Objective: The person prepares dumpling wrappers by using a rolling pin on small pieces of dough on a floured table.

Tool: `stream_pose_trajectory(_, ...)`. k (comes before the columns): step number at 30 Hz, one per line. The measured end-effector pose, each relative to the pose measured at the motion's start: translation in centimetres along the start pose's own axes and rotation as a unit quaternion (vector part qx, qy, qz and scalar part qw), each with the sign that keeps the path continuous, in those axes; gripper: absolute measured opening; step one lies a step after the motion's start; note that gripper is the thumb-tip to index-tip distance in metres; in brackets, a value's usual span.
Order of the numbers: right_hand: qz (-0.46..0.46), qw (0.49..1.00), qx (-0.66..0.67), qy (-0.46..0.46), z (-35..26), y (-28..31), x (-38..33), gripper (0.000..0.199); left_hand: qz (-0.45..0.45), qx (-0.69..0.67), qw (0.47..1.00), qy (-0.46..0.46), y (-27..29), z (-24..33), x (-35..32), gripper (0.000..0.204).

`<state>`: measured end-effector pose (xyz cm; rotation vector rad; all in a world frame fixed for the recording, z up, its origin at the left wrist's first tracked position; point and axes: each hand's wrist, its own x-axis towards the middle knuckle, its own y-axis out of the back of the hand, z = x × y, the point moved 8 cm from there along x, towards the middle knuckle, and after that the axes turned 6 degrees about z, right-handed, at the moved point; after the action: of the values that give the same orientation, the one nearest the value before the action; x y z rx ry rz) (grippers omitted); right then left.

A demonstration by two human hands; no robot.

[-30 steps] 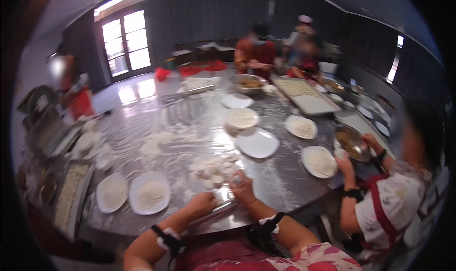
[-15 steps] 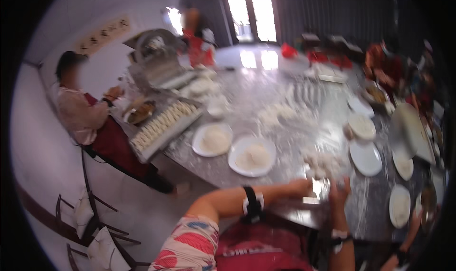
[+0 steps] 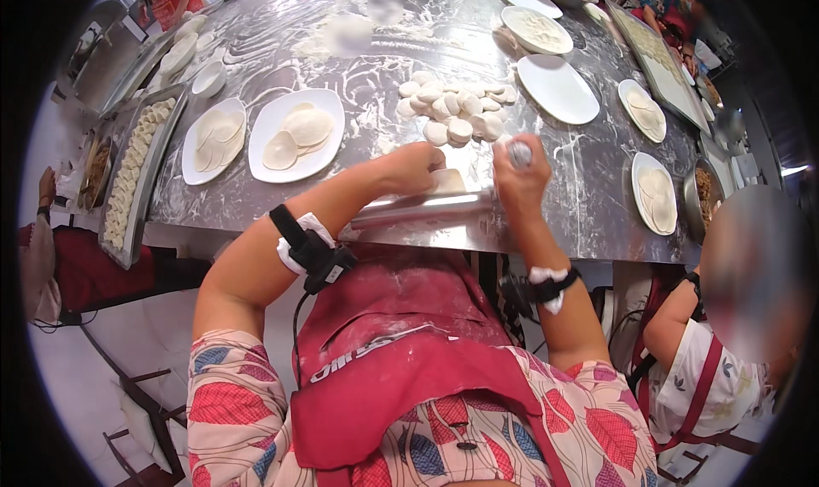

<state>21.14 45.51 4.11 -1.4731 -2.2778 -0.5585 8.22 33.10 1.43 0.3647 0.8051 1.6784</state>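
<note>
My left hand [image 3: 415, 168] is closed at the near edge of the steel table, its fingertips at the edge of a pale dough wrapper [image 3: 449, 181]. In my right hand [image 3: 524, 184] the fingers wrap round what looks like a rolling pin [image 3: 519, 153], seen almost end-on with its round, pale grey tip upward. Most of its length is hidden by the hand. Just beyond both hands lies a loose pile of small flattened dough rounds [image 3: 461, 110], dusted with flour.
Plates of rolled wrappers [image 3: 265, 168] stand to the left, beside a tray of dumplings [image 3: 124, 204]. An empty white plate [image 3: 559, 89] lies to the right, with more wrapper plates [image 3: 641, 199] beyond. A co-worker [image 3: 691, 359] sits close on my right. Flour [image 3: 337, 37] covers the far table.
The head view has tilted down and swung right, so my apron, arms and the dough pile show more fully. Both hands stay near the table edge; earlier blur hides finer finger movement.
</note>
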Motion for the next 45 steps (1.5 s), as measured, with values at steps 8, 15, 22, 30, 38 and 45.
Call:
stream_pose_trajectory(8,0.002,1.0,-0.013,0.017,-0.3,0.0,0.3,0.021,0.051,0.031,0.998,-0.014,0.0,0.1,1.9,0.018)
stream_pose_trajectory(15,-0.018,0.998,0.021,-0.047,-1.1,2.1,-2.7,0.021,0.034,-0.106,0.993,0.044,0.1,-2.2,-0.7,0.014)
stream_pose_trajectory(22,0.026,0.986,-0.038,0.162,-2.2,-4.6,3.9,0.021,0.108,0.001,0.992,0.07,1.2,-2.2,0.8,0.027)
stream_pose_trajectory(30,-0.033,0.993,0.064,-0.093,-2.1,2.4,-3.8,0.018,0.12,-0.017,0.993,-0.001,0.7,-1.0,-1.5,0.032)
stream_pose_trajectory(38,-0.02,0.996,0.076,-0.046,-2.6,2.7,-4.0,0.018,0.343,-0.172,0.921,0.071,13.7,-7.5,-8.4,0.023)
stream_pose_trajectory(45,-0.021,0.993,0.089,-0.078,-2.1,1.7,-3.2,0.017,0.482,-0.064,0.857,0.169,20.3,-18.4,-14.8,0.037)
